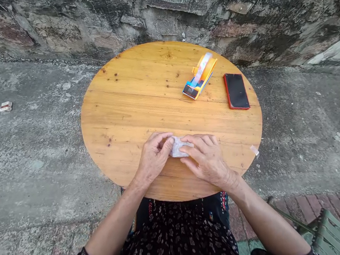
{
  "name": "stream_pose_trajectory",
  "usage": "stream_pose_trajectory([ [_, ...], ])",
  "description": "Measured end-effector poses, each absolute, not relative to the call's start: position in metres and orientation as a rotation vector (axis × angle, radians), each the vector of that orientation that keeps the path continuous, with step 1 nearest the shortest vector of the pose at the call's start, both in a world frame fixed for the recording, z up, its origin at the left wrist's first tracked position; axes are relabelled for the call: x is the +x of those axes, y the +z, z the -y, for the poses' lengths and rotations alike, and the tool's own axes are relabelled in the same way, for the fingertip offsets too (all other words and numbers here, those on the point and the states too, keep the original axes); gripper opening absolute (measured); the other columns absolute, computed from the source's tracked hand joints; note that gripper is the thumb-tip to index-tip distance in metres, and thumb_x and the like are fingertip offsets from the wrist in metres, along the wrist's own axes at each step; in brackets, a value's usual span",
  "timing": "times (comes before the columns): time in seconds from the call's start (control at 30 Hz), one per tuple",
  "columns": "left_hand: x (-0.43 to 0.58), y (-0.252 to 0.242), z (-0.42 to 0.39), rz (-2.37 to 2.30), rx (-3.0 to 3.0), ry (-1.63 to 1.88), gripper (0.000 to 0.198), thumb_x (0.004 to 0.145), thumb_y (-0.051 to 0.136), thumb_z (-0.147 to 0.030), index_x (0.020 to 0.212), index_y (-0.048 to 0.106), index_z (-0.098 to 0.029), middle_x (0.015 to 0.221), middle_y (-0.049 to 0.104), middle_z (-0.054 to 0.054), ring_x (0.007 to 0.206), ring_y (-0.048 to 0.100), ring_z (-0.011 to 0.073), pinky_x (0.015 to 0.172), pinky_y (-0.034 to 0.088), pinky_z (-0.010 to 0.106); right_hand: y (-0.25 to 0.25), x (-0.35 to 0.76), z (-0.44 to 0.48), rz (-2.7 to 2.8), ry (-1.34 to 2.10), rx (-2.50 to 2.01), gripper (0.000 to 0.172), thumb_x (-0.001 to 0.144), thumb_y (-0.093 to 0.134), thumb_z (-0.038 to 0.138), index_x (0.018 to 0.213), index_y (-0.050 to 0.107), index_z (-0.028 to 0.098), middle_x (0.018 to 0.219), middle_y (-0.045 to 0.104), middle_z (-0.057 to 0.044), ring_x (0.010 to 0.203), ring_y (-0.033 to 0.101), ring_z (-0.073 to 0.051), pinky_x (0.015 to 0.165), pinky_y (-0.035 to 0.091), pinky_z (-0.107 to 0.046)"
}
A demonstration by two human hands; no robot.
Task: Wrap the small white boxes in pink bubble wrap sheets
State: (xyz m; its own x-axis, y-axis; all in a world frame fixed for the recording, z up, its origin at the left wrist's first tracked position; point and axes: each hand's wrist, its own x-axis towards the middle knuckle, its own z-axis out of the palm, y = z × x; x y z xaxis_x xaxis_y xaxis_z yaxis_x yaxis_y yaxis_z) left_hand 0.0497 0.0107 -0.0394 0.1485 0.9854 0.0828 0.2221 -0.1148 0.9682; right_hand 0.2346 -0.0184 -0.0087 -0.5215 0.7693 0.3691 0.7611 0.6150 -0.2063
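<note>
A small pale, whitish flat packet (177,147) lies near the front of the round wooden table, between my hands; its exact kind cannot be made out. My left hand (154,155) grips its left edge, thumb on top and fingers curled behind. My right hand (203,154) has its fingertips on the packet's right side, the index and thumb bent around it. Something shiny and clear, like a bit of tape, shows under the right fingertips. Farther back stands a yellow and blue tape dispenser (200,75) with a roll in it, touched by neither hand.
A red-cased phone (236,91) lies on the right of the wooden table (136,107). A clear tape strip (255,151) hangs at the table's right edge. Behind is a stone wall (106,23). A green slatted chair (337,231) stands at lower right; a small box (6,107) lies on the ground.
</note>
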Motion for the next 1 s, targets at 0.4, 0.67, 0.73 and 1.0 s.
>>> stream_pose_trajectory([
  [0.4,0.048,-0.036,-0.009,-1.26,1.538,1.055,0.026,0.091,0.054,-0.035,0.105,0.067,-0.017,0.101,0.065,0.006,0.08,0.061,0.0148,0.067,0.05,0.026,-0.003,0.232,0.014,2.303,0.145,-1.19,0.009,0.088,0.06,0.017,0.084,0.065,0.022,0.111,0.069,-0.002,0.095,0.058,-0.02,0.082,0.037,-0.038],
  [0.67,0.038,-0.04,0.006,-1.138,1.526,0.994,0.041,0.085,0.063,-0.039,0.122,0.058,-0.02,0.119,0.057,0.009,0.094,0.061,0.0176,0.074,0.054,0.029,0.014,0.23,0.0,2.028,0.615,-1.253,0.009,0.085,0.058,0.012,0.084,0.061,0.021,0.103,0.067,-0.003,0.096,0.061,-0.017,0.087,0.043,-0.035],
  [0.73,0.037,-0.041,0.007,-1.171,1.565,0.95,0.054,0.079,0.07,-0.04,0.126,0.054,-0.021,0.122,0.055,0.01,0.093,0.061,0.019,0.07,0.054,0.029,0.018,0.229,-0.005,1.967,0.739,-1.22,0.009,0.085,0.058,0.012,0.084,0.061,0.021,0.102,0.066,-0.002,0.097,0.062,-0.016,0.087,0.045,-0.033],
  [1.0,0.045,-0.033,0.009,-1.374,1.847,0.667,0.067,0.075,0.069,-0.035,0.135,0.042,-0.023,0.129,0.053,0.012,0.112,0.057,0.0302,0.094,0.047,0.048,0.028,0.223,-0.016,1.906,0.787,-1.228,0.01,0.083,0.058,0.013,0.077,0.059,0.021,0.094,0.065,-0.001,0.092,0.06,-0.016,0.078,0.046,-0.029],
])
